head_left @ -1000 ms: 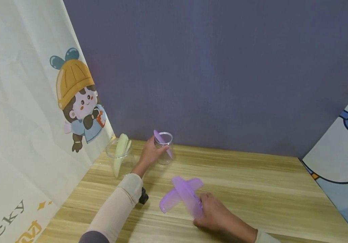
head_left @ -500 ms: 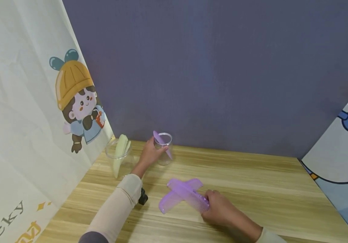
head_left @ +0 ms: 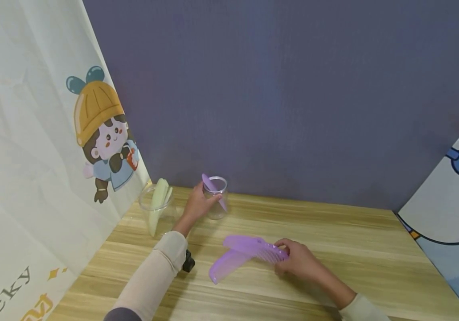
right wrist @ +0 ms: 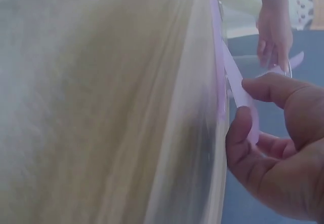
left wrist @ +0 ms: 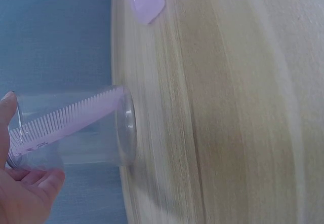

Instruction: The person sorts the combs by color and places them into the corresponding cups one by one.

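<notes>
My left hand [head_left: 198, 205] grips a clear plastic jar [head_left: 215, 215] near its rim, at the back of the table. A purple comb [left wrist: 76, 120] leans inside that jar, its end sticking out above the rim. With its thumb and fingers, my right hand [head_left: 299, 261] pinches one end of a second purple comb [head_left: 245, 243], teeth toward me. The far end of this comb crosses over a third purple comb [head_left: 227, 266], which lies on the table. In the right wrist view, the held comb [right wrist: 237, 79] is tilted, its pinched end raised off the table.
A wider clear jar [head_left: 143, 206] with pale green long pieces [head_left: 159, 196] stands at the back left, beside my left forearm. A dark wall panel [head_left: 277, 111] closes off the back of the wooden table [head_left: 346, 240]. Printed white sheets [head_left: 25, 147] border both sides.
My right hand has moved right and slightly away from me, turning the pinched comb from a steep slant to nearly crosswise. My left hand keeps its hold on the jar.
</notes>
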Demonstrator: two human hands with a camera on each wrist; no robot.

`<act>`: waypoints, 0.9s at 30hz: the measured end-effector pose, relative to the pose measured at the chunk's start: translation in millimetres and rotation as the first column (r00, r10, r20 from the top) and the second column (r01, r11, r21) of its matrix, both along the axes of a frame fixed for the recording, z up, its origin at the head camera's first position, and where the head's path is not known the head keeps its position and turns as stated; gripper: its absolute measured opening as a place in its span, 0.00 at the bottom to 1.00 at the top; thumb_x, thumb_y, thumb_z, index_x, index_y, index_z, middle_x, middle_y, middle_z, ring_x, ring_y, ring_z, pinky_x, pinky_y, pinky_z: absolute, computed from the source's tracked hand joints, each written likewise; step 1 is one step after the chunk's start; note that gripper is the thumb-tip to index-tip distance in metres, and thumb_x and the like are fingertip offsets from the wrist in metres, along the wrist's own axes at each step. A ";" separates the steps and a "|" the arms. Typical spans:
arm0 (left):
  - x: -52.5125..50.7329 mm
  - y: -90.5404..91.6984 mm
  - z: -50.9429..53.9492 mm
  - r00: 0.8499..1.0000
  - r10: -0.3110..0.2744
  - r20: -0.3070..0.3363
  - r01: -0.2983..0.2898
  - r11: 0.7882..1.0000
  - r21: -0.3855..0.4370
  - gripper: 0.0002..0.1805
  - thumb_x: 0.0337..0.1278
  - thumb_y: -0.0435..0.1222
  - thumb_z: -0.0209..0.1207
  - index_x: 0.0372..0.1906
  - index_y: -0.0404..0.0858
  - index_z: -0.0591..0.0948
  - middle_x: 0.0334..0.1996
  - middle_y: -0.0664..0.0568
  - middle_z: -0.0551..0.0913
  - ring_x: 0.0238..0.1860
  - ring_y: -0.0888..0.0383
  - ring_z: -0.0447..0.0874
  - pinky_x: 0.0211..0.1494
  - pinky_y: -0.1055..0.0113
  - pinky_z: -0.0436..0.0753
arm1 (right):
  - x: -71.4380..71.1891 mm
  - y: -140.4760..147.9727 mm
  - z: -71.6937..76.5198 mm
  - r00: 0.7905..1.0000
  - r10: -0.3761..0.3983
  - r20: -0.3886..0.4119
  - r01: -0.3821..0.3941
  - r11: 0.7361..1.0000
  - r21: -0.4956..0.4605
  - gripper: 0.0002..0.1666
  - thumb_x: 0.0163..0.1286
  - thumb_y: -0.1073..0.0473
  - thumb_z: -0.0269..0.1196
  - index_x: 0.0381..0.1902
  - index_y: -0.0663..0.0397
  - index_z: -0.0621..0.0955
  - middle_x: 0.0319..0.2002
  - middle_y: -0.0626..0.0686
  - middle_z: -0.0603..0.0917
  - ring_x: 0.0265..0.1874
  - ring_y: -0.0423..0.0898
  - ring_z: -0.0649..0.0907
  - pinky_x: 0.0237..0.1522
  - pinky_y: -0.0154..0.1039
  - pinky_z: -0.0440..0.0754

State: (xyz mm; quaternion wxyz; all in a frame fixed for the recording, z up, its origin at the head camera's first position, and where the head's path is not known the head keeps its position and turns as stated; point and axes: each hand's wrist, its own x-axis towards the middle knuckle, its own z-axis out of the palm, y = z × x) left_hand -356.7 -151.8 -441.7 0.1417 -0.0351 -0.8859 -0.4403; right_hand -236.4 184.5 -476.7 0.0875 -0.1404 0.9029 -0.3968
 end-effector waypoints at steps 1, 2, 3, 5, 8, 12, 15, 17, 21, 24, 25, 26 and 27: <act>0.3 0.1 0.2 1.000 0.000 0.000 0.000 1.000 0.002 0.46 0.56 0.50 0.71 0.74 0.33 0.66 0.65 0.32 0.76 0.67 0.35 0.74 0.72 0.39 0.73 | -1.7 1.2 0.5 1.000 -0.015 0.007 0.015 1.000 -0.015 0.33 0.51 0.65 0.77 0.56 0.60 0.79 0.37 0.56 0.86 0.29 0.44 0.82 0.23 0.34 0.83; 0.4 0.1 0.3 1.000 0.001 0.000 -0.001 1.000 0.002 0.46 0.56 0.50 0.71 0.74 0.33 0.67 0.65 0.32 0.76 0.67 0.35 0.75 0.73 0.39 0.73 | -3.4 2.1 1.2 0.999 -0.030 0.018 0.031 0.999 -0.029 0.33 0.51 0.65 0.78 0.56 0.60 0.80 0.37 0.56 0.85 0.30 0.44 0.83 0.23 0.35 0.83; 0.6 0.2 0.2 1.000 0.001 -0.001 -0.001 1.000 0.002 0.45 0.56 0.50 0.71 0.74 0.33 0.67 0.65 0.32 0.76 0.67 0.35 0.75 0.73 0.39 0.73 | -5.1 3.2 1.3 0.999 -0.044 0.019 0.045 0.998 -0.033 0.34 0.50 0.64 0.78 0.56 0.59 0.80 0.37 0.55 0.86 0.31 0.44 0.83 0.24 0.35 0.83; 1.1 0.4 0.6 1.000 0.002 0.001 -0.002 1.000 0.003 0.45 0.56 0.50 0.71 0.74 0.33 0.67 0.65 0.32 0.76 0.67 0.35 0.75 0.73 0.40 0.73 | -8.4 4.8 1.7 0.998 -0.068 0.004 0.068 0.997 -0.034 0.33 0.49 0.64 0.79 0.55 0.59 0.81 0.38 0.55 0.86 0.34 0.44 0.82 0.27 0.34 0.83; 1.6 0.6 1.2 1.000 0.000 0.002 0.000 1.000 0.006 0.46 0.57 0.50 0.71 0.74 0.33 0.66 0.65 0.32 0.76 0.67 0.35 0.74 0.73 0.40 0.73 | -12.3 6.7 2.1 0.996 -0.086 -0.012 0.085 0.994 -0.066 0.32 0.49 0.66 0.79 0.53 0.61 0.81 0.38 0.56 0.86 0.36 0.46 0.83 0.29 0.34 0.83; 1.9 0.7 1.5 1.000 -0.001 0.003 0.001 1.000 0.006 0.46 0.57 0.49 0.71 0.74 0.33 0.66 0.65 0.32 0.76 0.67 0.35 0.74 0.74 0.41 0.73 | -15.6 7.8 1.1 0.994 -0.105 -0.014 0.102 0.984 -0.146 0.30 0.51 0.69 0.76 0.54 0.65 0.81 0.40 0.57 0.86 0.38 0.46 0.84 0.32 0.32 0.84; 1.4 0.0 0.6 1.000 -0.002 0.003 0.002 1.000 0.005 0.45 0.57 0.49 0.71 0.74 0.33 0.66 0.64 0.32 0.76 0.67 0.35 0.74 0.74 0.41 0.73 | -17.6 7.7 0.7 0.993 -0.120 -0.015 0.115 0.973 -0.198 0.29 0.54 0.70 0.74 0.56 0.67 0.81 0.42 0.59 0.87 0.40 0.47 0.85 0.34 0.30 0.85; 0.7 -0.5 -0.5 1.000 -0.002 -0.001 0.002 1.000 0.005 0.45 0.56 0.49 0.71 0.73 0.33 0.67 0.64 0.32 0.77 0.67 0.35 0.75 0.73 0.41 0.73 | -18.8 7.5 1.4 0.992 -0.124 0.002 0.121 0.963 -0.240 0.29 0.57 0.70 0.73 0.57 0.69 0.80 0.44 0.61 0.87 0.41 0.47 0.85 0.34 0.30 0.86; -0.1 -1.0 -1.9 1.000 -0.005 -0.009 0.005 1.000 0.002 0.45 0.56 0.49 0.71 0.73 0.33 0.67 0.64 0.33 0.77 0.67 0.36 0.75 0.73 0.41 0.74 | -22.4 7.2 3.0 0.988 -0.147 0.054 0.157 0.943 -0.295 0.30 0.59 0.68 0.73 0.60 0.69 0.80 0.46 0.62 0.87 0.42 0.46 0.85 0.36 0.31 0.88; 0.5 -0.7 -0.9 1.000 -0.010 -0.012 0.010 1.000 -0.001 0.44 0.56 0.49 0.71 0.73 0.33 0.68 0.64 0.33 0.77 0.67 0.36 0.75 0.72 0.41 0.74 | -25.5 7.1 4.0 0.983 -0.162 0.082 0.180 0.933 -0.310 0.31 0.59 0.67 0.74 0.61 0.67 0.80 0.46 0.61 0.87 0.42 0.45 0.85 0.37 0.31 0.88; 0.8 -0.6 -0.4 1.000 -0.012 -0.011 0.012 1.000 -0.003 0.44 0.57 0.49 0.71 0.73 0.33 0.67 0.64 0.33 0.77 0.67 0.36 0.75 0.72 0.41 0.74 | -26.1 7.0 4.4 0.982 -0.166 0.087 0.185 0.932 -0.313 0.31 0.58 0.67 0.74 0.61 0.67 0.80 0.46 0.61 0.86 0.42 0.45 0.85 0.37 0.31 0.88; 1.2 -0.5 0.0 1.000 -0.013 -0.011 0.013 1.000 -0.003 0.44 0.57 0.49 0.71 0.73 0.33 0.68 0.64 0.33 0.77 0.67 0.36 0.75 0.72 0.41 0.75 | -26.8 7.0 4.7 0.982 -0.165 0.091 0.185 0.930 -0.316 0.32 0.58 0.67 0.74 0.61 0.68 0.80 0.46 0.61 0.86 0.42 0.45 0.85 0.37 0.31 0.88; 1.5 -0.5 0.2 1.000 -0.015 -0.010 0.015 1.000 -0.001 0.43 0.57 0.49 0.71 0.73 0.33 0.68 0.64 0.33 0.77 0.67 0.36 0.75 0.72 0.41 0.75 | -27.4 6.8 4.8 0.981 -0.168 0.095 0.190 0.928 -0.319 0.32 0.58 0.67 0.75 0.61 0.67 0.80 0.46 0.61 0.86 0.41 0.44 0.85 0.36 0.31 0.88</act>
